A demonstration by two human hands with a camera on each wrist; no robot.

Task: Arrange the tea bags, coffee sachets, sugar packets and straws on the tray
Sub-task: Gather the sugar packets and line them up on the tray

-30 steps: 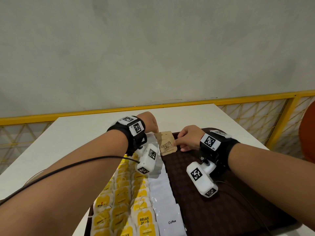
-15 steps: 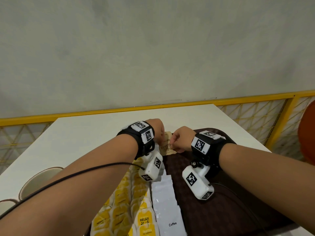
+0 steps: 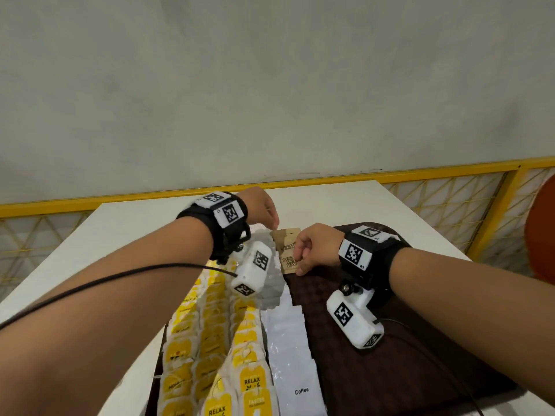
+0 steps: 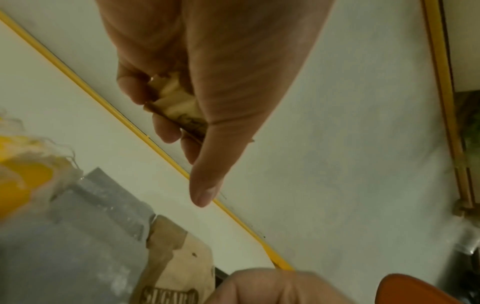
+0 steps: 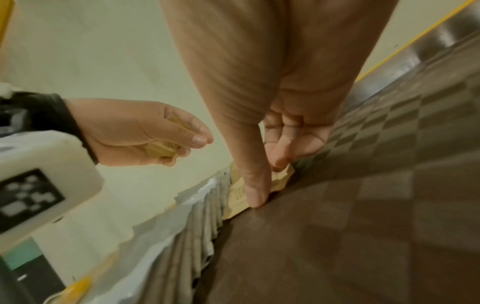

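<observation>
- Left hand (image 3: pixel 262 209): raised above the far end of the tray, fingers curled around a small wad of brown sugar packets (image 4: pixel 179 107); the thumb sticks out straight beyond them. The right wrist view confirms this grip.
- Right hand (image 3: pixel 315 247): thumb and fingers pinch a brown sugar packet (image 3: pixel 287 250) that stands on edge on the tray, just beside the far end of the coffee row. The word "SUGAR" is legible on it in the left wrist view.
- Tray (image 3: pixel 405 370): dark brown with a chequered surface, resting on the white worktop (image 3: pixel 135 229). Its right portion is bare.
- Tea bags (image 3: pixel 210 340): yellow-labelled, overlapped in rows along the left side of the tray; "RELAX" is readable on the nearest ones.
- Coffee sachets (image 3: pixel 289 349): white, overlapped in one row directly right of the tea bags; the nearest is marked "Coffee".
- Straws: none identifiable in any view.
- Surroundings: a yellow railing (image 3: pixel 420 172) behind the worktop and a grey wall (image 3: pixel 270 85) beyond it. An orange object (image 3: pixel 542 232) is at the right edge, cut off by the frame.
</observation>
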